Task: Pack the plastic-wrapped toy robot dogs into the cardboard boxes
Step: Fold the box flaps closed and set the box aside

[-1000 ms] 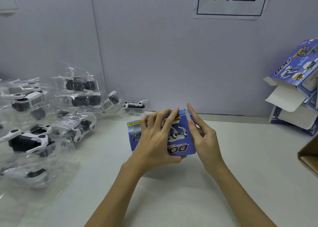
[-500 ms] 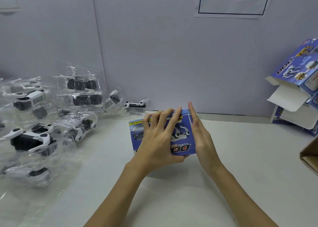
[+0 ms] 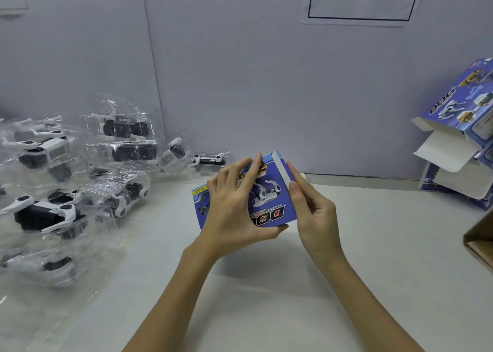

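A blue cardboard box [image 3: 269, 202] printed with a white robot dog is held just above the table's middle. My left hand [image 3: 232, 210] grips it from the near side, fingers spread over its top face and thumb under its near edge. My right hand [image 3: 312, 210] presses its straight index finger along the box's right end, where a white-edged flap stands slightly raised; the other fingers curl loosely. The box's contents are hidden. Several plastic-wrapped black-and-white toy robot dogs [image 3: 50, 213] lie piled at the left.
Open blue boxes [image 3: 458, 127] with white flaps hanging lie stacked at the right against the grey wall. A brown carton corner [image 3: 480, 242] juts in at the right edge. One wrapped dog [image 3: 210, 161] lies by the wall behind the held box.
The box has tilted and lifted a little. My right hand slid back along the right end, its other fingers curling in, and the end flap now shows a white edge.
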Demonstrator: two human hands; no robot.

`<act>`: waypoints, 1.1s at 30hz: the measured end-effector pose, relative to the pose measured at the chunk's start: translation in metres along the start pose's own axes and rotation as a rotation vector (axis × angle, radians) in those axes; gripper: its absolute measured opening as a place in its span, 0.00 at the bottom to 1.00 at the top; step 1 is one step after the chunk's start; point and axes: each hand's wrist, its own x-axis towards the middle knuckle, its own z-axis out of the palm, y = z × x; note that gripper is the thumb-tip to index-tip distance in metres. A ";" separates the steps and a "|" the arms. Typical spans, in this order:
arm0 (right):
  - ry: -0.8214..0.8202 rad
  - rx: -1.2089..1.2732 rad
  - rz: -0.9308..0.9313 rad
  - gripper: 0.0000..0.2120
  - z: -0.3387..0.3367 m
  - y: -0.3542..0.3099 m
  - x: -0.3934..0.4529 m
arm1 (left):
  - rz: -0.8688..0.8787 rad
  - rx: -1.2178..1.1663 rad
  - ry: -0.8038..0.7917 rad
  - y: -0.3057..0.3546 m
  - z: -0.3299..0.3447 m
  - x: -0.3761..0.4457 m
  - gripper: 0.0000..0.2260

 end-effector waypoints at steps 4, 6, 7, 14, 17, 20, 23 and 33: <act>0.023 -0.008 -0.003 0.17 -0.002 0.001 0.000 | 0.029 0.059 0.026 0.005 0.004 -0.001 0.50; 0.036 -0.002 0.007 0.17 -0.003 0.002 0.000 | 0.050 0.079 0.023 0.006 0.005 -0.002 0.46; 0.042 -0.005 0.011 0.17 -0.004 0.003 0.000 | 0.064 0.092 0.019 0.005 0.005 -0.002 0.44; 0.072 -0.028 0.024 0.18 -0.007 0.008 0.002 | 0.116 0.154 0.012 0.000 0.007 -0.003 0.37; 0.083 -0.030 0.037 0.19 -0.009 0.009 0.004 | 0.114 0.168 0.012 0.000 0.008 -0.003 0.37; 0.089 -0.042 0.046 0.19 -0.012 0.011 0.004 | 0.110 0.177 0.003 0.002 0.008 -0.003 0.37; 0.098 -0.055 0.030 0.20 -0.010 0.011 0.004 | 0.103 0.188 -0.007 0.002 0.006 -0.003 0.36; 0.024 -0.040 0.008 0.18 -0.005 0.007 0.002 | 0.101 0.209 -0.018 0.005 0.001 -0.001 0.36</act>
